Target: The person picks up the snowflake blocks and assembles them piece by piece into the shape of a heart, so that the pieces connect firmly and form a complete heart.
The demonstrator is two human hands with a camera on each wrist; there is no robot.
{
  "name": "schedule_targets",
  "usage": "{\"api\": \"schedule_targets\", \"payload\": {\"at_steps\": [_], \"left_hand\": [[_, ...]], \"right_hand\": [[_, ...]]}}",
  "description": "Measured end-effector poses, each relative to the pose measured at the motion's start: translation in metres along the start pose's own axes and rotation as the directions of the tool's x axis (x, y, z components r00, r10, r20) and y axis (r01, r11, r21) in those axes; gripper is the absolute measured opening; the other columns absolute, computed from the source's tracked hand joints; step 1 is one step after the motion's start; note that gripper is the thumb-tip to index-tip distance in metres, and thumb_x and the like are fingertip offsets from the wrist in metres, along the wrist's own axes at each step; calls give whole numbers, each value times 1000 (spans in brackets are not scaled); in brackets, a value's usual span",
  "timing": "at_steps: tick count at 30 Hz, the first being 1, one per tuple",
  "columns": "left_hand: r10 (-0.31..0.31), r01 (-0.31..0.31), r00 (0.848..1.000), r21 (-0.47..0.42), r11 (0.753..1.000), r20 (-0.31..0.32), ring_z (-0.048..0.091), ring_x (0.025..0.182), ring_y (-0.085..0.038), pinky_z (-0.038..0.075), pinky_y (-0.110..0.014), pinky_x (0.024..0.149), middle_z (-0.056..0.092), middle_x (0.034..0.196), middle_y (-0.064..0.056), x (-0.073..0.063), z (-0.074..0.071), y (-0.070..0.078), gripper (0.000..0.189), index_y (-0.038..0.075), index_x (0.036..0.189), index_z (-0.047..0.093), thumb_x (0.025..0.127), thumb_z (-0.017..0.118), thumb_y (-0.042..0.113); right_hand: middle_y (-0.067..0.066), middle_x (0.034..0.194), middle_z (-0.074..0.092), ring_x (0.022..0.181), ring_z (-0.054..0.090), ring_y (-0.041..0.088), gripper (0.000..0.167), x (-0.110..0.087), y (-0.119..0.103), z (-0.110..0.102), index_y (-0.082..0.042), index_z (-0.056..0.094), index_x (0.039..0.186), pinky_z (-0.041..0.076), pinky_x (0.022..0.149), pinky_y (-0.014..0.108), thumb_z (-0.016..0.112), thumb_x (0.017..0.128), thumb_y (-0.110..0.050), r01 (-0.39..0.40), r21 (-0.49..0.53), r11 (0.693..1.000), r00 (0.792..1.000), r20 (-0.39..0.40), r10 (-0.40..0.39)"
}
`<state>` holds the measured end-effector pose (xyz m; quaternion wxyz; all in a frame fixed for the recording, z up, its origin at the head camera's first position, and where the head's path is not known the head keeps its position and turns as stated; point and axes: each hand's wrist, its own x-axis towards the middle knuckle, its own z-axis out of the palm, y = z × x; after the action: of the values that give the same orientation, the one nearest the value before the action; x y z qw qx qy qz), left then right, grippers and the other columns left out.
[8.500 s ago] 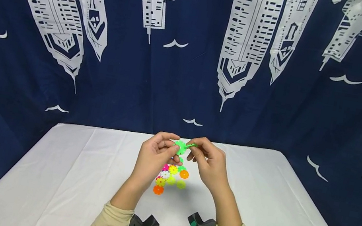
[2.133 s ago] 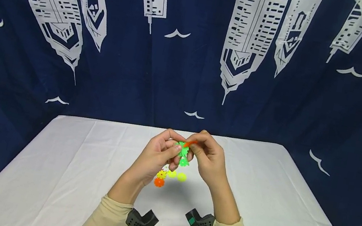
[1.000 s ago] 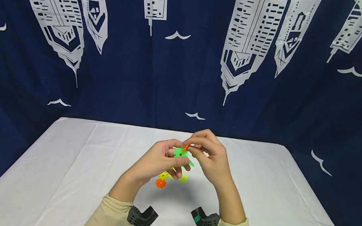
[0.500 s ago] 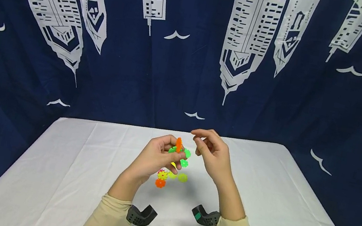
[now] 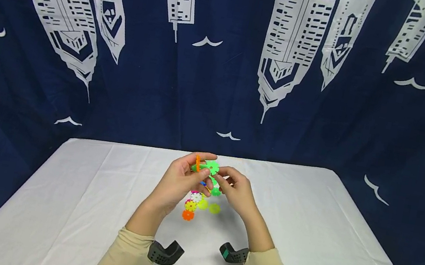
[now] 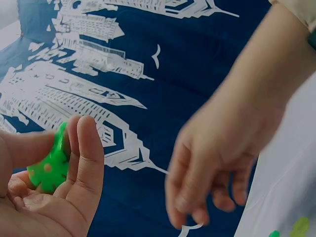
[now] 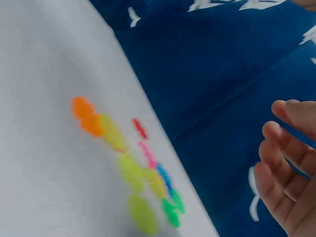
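Observation:
My left hand (image 5: 174, 183) grips a small cluster of joined plastic snowflake discs above the table. A green disc (image 5: 212, 167) faces the camera at its fingertips, and an orange disc (image 5: 197, 163) stands edge-on further left in the cluster. In the left wrist view, green discs (image 6: 49, 170) sit between thumb and fingers. My right hand (image 5: 239, 195) is just right of the cluster, its fingertips close by the green disc in the head view. Seen from the right wrist, that hand (image 7: 291, 173) has loosely bent fingers and nothing between them.
Below the hands, loose snowflake discs lie on the white tablecloth (image 5: 97, 207): orange (image 5: 188, 215), yellow (image 5: 191, 205), white (image 5: 196, 197), yellow-green (image 5: 214, 208) and green (image 5: 216, 191). Pink, red and blue ones show blurred in the right wrist view. A dark blue printed curtain (image 5: 136, 105) hangs behind.
My right hand, earlier pinching the orange disc against the green ones, let go of it and drew back, then came down and left. My left hand has turned the cluster and moved it slightly up and left.

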<state>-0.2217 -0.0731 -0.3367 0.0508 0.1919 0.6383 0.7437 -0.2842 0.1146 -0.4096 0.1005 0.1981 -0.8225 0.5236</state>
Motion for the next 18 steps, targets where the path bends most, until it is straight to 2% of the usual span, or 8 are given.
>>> {"api": "schedule_targets", "payload": {"at_steps": [4, 8, 12, 15, 18], "left_hand": [[-4, 4, 1000, -24, 1000, -2, 62, 75, -17, 61, -31, 75, 59, 91, -6, 0, 0, 0, 33, 7, 136, 53, 104, 47, 6], [3, -2, 1000, -47, 999, 12, 61, 76, -15, 59, -31, 81, 58, 88, -6, 0, 0, 0, 34, 5, 136, 50, 103, 48, 4], [13, -13, 1000, -60, 998, 10, 64, 76, -13, 59, -29, 84, 60, 88, -4, 0, -1, 1, 38, 3, 136, 49, 98, 55, 1], [20, -20, 1000, -56, 998, -8, 65, 74, -14, 60, -28, 80, 61, 88, -4, 0, -2, 1, 39, 3, 135, 51, 97, 59, 0], [16, -17, 999, -27, 999, -35, 65, 73, -16, 60, -28, 77, 64, 88, -4, 1, -4, 0, 38, 3, 132, 56, 94, 63, 1]], "right_hand": [[4, 107, 73, 85, 62, 14, 14, -1, 9, 10, -16, 73, 108, 53, 76, 26, 65, 97, -15, -33, -90, 995, 998, 46, 37], [2, 106, 73, 93, 62, 16, 14, -3, 15, 18, -14, 72, 108, 51, 84, 30, 69, 94, -15, -53, -145, 988, 995, 81, 66], [0, 98, 68, 84, 58, 15, 18, -5, 20, 24, -13, 71, 109, 49, 75, 27, 72, 92, -16, -74, -180, 981, 989, 113, 96], [-2, 90, 62, 77, 52, 14, 20, -6, 26, 29, -16, 70, 111, 44, 66, 25, 73, 91, -17, -84, -206, 975, 984, 138, 114], [-1, 87, 58, 72, 49, 13, 21, -7, 30, 34, -15, 70, 111, 41, 61, 24, 74, 90, -17, -51, -245, 968, 983, 161, 92]]}}
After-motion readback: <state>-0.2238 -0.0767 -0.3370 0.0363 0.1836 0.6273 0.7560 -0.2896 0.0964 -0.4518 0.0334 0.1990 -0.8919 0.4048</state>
